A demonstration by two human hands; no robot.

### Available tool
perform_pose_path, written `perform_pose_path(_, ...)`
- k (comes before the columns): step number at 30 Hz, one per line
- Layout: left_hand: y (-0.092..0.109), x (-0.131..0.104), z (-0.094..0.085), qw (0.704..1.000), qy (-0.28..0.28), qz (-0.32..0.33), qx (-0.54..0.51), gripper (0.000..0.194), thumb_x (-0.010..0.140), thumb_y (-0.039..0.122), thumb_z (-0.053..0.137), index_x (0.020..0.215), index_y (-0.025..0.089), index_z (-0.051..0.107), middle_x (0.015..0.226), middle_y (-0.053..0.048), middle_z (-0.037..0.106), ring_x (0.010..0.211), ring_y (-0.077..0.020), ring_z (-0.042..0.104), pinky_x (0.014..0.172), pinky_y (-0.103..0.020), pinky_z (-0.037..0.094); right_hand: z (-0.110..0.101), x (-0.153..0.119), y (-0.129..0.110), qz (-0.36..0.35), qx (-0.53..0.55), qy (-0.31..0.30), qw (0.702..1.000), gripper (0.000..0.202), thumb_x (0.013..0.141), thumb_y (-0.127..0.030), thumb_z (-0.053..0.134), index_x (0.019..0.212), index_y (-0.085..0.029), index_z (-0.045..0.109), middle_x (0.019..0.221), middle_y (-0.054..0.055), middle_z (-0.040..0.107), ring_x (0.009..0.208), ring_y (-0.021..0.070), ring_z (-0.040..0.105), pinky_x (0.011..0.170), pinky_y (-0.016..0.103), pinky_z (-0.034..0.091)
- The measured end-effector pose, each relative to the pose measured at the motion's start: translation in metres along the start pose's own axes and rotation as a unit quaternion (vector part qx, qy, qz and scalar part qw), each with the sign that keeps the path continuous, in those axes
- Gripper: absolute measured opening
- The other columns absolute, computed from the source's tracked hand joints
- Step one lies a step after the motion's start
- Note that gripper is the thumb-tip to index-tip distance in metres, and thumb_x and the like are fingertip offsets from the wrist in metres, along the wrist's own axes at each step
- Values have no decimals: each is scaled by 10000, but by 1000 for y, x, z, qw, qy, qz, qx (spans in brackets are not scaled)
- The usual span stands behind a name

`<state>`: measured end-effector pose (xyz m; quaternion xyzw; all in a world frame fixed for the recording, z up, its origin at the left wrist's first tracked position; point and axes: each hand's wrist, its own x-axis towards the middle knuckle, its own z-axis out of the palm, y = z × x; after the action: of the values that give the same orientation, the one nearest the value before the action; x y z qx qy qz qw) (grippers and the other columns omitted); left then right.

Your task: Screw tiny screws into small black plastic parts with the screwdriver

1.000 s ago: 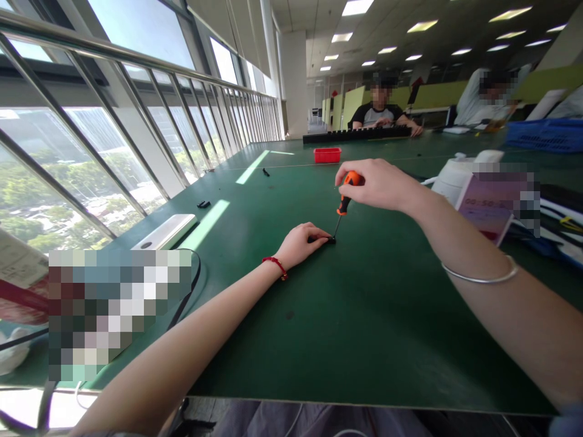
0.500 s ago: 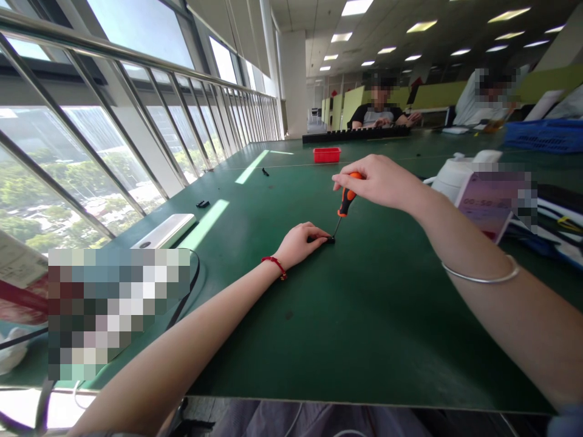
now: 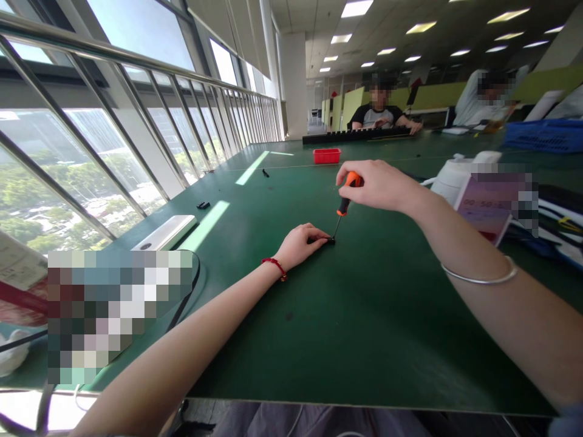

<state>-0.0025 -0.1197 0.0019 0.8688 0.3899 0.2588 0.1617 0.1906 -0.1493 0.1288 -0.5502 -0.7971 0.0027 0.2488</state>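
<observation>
On the green tabletop (image 3: 282,340), my left hand (image 3: 299,244) pinches a small black part (image 3: 332,241) between thumb and fingers. Most of that part is covered by the fingertips, so its kind cannot be made out. My right hand (image 3: 371,184) is closed around the handle of a screwdriver (image 3: 343,206) with an orange and black grip. The screwdriver stands slightly tilted, its thin metal shaft running down to the black part, where the tip appears to touch it.
Farther along lies a red tray (image 3: 327,156). Small black pieces (image 3: 203,206) and a white power bank-like box (image 3: 166,232) sit to the left. At right are a propped phone (image 3: 486,203) and a blue basket (image 3: 544,138). A co-worker (image 3: 380,115) sits across the table.
My right hand has turned a little on the screwdriver's handle, with its fingers shifted around the grip. The left hand and the black part stay put. The co-worker's hand has moved down.
</observation>
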Motion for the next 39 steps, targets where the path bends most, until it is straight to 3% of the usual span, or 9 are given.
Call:
perform_pose_path(4, 1, 0, 0, 1000, -1, -3, -3, 226, 888, 269, 559, 1002, 208, 744, 933, -55, 643, 862, -172, 585, 808, -286, 475, -1, 0, 0, -14, 18, -20, 1000, 332, 848, -443, 433, 765, -200, 643, 668, 21, 584, 557, 131, 440, 568, 303, 287)
perform_pose_path(9, 2, 0, -1, 1000, -1, -5, 2, 225, 887, 266, 559, 1002, 212, 745, 915, -52, 643, 857, -172, 582, 817, -289, 473, -1, 0, -1, -1, 0, -9, 1000, 311, 771, -331, 528, 1057, -226, 590, 669, -5, 567, 574, 141, 450, 566, 289, 288)
perform_pose_path(14, 1, 0, -1, 1000, 0, -2, 0, 229, 888, 267, 556, 1006, 210, 743, 927, -53, 645, 869, -173, 582, 811, -285, 472, -1, 0, -1, -3, -10, -28, 1000, 299, 843, -437, 436, 804, -221, 639, 663, 15, 573, 586, 148, 463, 571, 299, 293)
perform_pose_path(19, 0, 0, 0, 1000, -3, 0, 0, 237, 893, 278, 549, 1012, 212, 742, 916, -53, 641, 862, -173, 581, 799, -284, 474, -3, -1, -2, -8, -11, -25, 1000, 297, 769, -330, 530, 1045, -237, 586, 666, -6, 570, 591, 149, 468, 563, 284, 294)
perform_pose_path(24, 1, 0, -1, 1000, 0, 0, 0, 228, 891, 266, 551, 1001, 214, 743, 915, -49, 646, 864, -171, 585, 809, -283, 477, -4, -1, -2, -10, -4, -39, 999, 316, 844, -435, 440, 746, -212, 641, 694, 32, 612, 593, 155, 487, 579, 306, 301)
perform_pose_path(27, 1, 0, -1, 1000, -2, 0, -2, 229, 891, 265, 551, 1009, 216, 742, 918, -50, 646, 858, -171, 585, 809, -286, 478, -3, -1, -3, -19, -20, 2, 1000, 198, 763, -343, 533, 878, -225, 643, 695, 14, 607, 617, 156, 491, 591, 293, 307)
perform_pose_path(29, 1, 0, -1, 1000, -3, -1, -3, 231, 891, 266, 551, 1011, 215, 742, 924, -53, 646, 859, -173, 585, 809, -289, 478, -2, -1, -3, -22, -23, 11, 999, 263, 720, -320, 572, 964, -234, 620, 693, -2, 597, 617, 151, 484, 597, 285, 311)
perform_pose_path(35, 0, 0, -1, 1000, -3, -3, -3, 236, 894, 273, 547, 1012, 204, 741, 937, -57, 646, 879, -180, 583, 821, -299, 471, -1, -1, 1, 7, -10, -11, 1000, 379, 867, -477, 390, 769, -214, 646, 669, 27, 606, 544, 138, 449, 559, 304, 290)
perform_pose_path(39, 0, 0, -1, 1000, -4, -1, -1, 236, 895, 280, 548, 1013, 211, 741, 935, -54, 643, 875, -177, 584, 815, -293, 472, -2, -1, 1, -6, -17, 3, 1000, 251, 791, -350, 508, 965, -228, 642, 729, 16, 617, 588, 140, 473, 574, 291, 301)
